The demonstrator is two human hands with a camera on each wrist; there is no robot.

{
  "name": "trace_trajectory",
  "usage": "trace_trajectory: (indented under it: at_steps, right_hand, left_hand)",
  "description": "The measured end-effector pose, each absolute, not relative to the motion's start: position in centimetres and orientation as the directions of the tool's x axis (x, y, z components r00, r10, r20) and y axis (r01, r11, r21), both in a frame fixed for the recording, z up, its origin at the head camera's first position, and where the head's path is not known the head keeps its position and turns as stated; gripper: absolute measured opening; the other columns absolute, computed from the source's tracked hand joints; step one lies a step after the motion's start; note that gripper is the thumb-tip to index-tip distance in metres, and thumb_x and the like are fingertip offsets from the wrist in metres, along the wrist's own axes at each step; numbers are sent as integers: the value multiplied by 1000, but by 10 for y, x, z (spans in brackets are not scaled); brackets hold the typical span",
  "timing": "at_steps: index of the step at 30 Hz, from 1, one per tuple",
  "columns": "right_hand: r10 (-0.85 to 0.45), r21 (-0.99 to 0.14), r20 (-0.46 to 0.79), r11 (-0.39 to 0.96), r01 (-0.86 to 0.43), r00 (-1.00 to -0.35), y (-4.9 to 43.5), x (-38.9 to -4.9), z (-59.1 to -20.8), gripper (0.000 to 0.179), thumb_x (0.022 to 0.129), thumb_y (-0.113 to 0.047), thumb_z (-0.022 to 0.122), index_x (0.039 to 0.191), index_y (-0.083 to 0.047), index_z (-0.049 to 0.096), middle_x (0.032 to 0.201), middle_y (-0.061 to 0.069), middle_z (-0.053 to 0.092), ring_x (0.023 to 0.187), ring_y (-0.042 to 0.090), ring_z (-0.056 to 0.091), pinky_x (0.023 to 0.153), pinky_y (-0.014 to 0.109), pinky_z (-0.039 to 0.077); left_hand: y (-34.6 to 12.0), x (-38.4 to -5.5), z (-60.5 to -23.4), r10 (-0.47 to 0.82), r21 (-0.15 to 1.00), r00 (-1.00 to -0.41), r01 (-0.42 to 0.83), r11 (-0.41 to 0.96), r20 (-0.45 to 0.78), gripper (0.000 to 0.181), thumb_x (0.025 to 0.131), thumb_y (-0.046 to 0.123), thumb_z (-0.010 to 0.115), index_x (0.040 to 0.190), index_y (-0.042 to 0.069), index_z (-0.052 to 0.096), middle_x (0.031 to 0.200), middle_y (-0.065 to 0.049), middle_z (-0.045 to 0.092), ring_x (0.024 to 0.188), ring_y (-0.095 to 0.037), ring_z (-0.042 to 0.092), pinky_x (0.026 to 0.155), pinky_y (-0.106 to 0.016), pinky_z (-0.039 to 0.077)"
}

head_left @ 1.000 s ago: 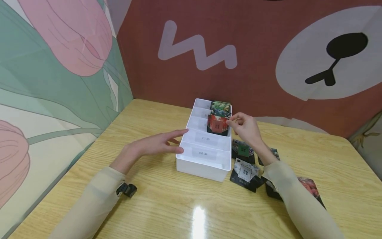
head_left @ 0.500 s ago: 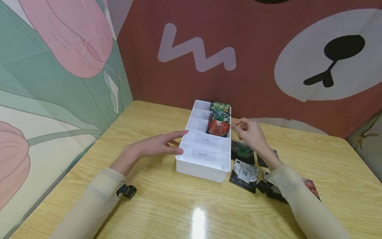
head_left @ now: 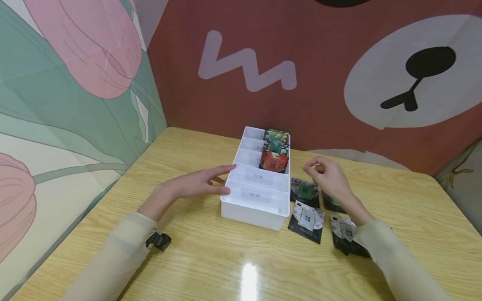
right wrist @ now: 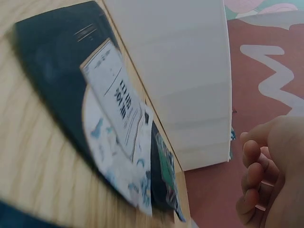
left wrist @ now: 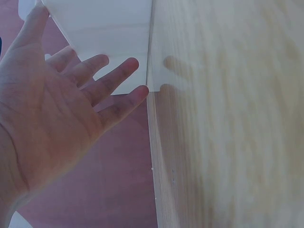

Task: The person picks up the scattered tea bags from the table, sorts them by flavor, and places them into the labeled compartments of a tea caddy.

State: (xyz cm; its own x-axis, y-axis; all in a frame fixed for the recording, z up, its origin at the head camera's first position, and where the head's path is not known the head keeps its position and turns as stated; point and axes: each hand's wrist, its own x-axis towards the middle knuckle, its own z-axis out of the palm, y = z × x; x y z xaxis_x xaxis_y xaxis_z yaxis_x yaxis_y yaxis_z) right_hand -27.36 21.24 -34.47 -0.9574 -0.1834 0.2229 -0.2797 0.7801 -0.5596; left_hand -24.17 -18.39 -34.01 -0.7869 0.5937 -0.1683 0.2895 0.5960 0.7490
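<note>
A long white divided box (head_left: 250, 212) stands on the table, its slots marked with printed labels. My left hand (head_left: 199, 182), fingers outstretched, touches the box's left rim with thumb and fingertips. In the left wrist view its palm (left wrist: 52, 118) shows beside the box wall. The right hand (head_left: 331, 179) hovers right of the box, fingers loosely curled and holding nothing. A red packet (head_left: 274, 161) stands in the third slot from the back. Behind it are blue-green packets (head_left: 278, 147) and green packets (head_left: 277, 135). The two front slots hold no packets.
Right of the box lie a green-labelled packet (head_left: 305, 191) and a white-and-black packet (head_left: 306, 220). A second green-labelled packet (head_left: 332, 203) and another white-and-black one (head_left: 343, 228) lie farther right, partly hidden by the right arm. A patterned cloth backdrop (head_left: 320, 104) rises behind the table.
The right hand has let go of the red packet, which now sits in its slot. It has drawn back right and toward me, over the loose packets. The left hand stays at the rim.
</note>
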Motion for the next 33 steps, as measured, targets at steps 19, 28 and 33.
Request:
trace_trajectory:
  at_steps: [19,28,33]
  right_hand:
    - [-191,-500,205,823,-271,-960,268,-235,-355,33,102,-41,54,114,-12,66,58,9,58,44,15,42,43,30,31]
    - [-164,-437,135,875,-207,-977,294,-211,-350,40,101,-45,54,118,-11,67,55,3,52,41,12,33,40,29,28]
    - [-181,-429,91,880,-202,-979,307,-201,-347,40,101,-44,56,119,-11,67,52,-1,43,40,11,29,38,30,28]
  left_hand:
    - [-181,-241,-338,594,750,-784,283,598,-178,80,89,60,65,154,48,21,159,6,34,139,-23,44,114,-48,38]
    - [-182,-242,-341,594,747,-784,285,600,-179,82,88,64,63,155,47,20,160,6,32,139,-24,44,113,-48,39]
    - [-183,-242,-340,588,749,-788,276,602,-182,81,89,62,63,155,47,20,159,4,33,140,-25,43,113,-49,38]
